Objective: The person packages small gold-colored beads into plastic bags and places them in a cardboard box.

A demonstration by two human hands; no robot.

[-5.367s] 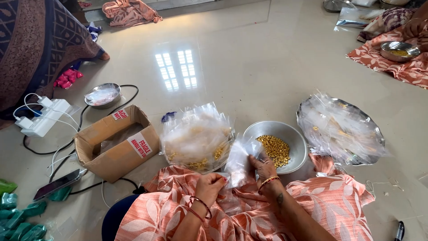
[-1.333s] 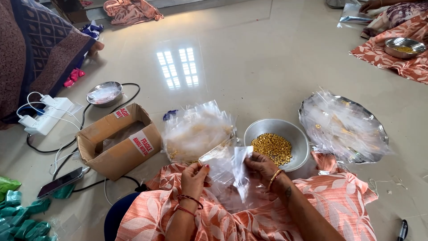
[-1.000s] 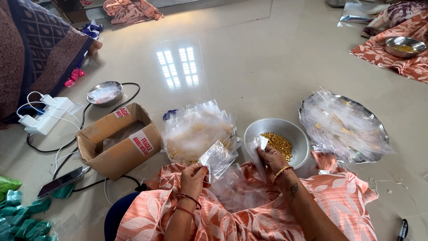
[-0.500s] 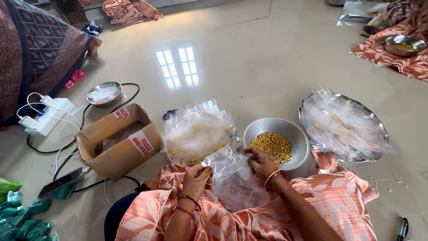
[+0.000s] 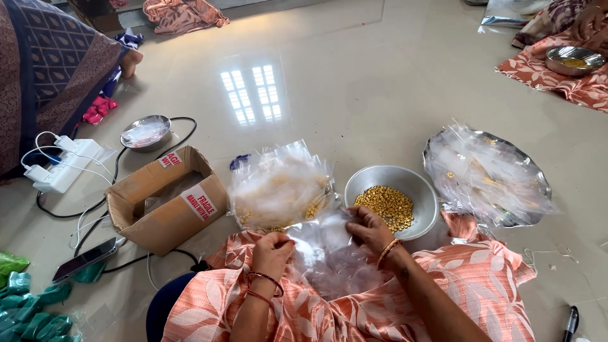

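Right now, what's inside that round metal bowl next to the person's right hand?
The metal bowl holds a heap of small golden beads. The right hand and a clear plastic bag cover its near rim, so what lies beneath there cannot be seen.

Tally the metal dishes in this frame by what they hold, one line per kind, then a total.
Steel bowls of gold beads: 2, one by the right hand at, one far right on the patterned cloth
Steel plates with clear plastic bags: 1
Small steel dishes with clear plastic inside: 1
Total: 4
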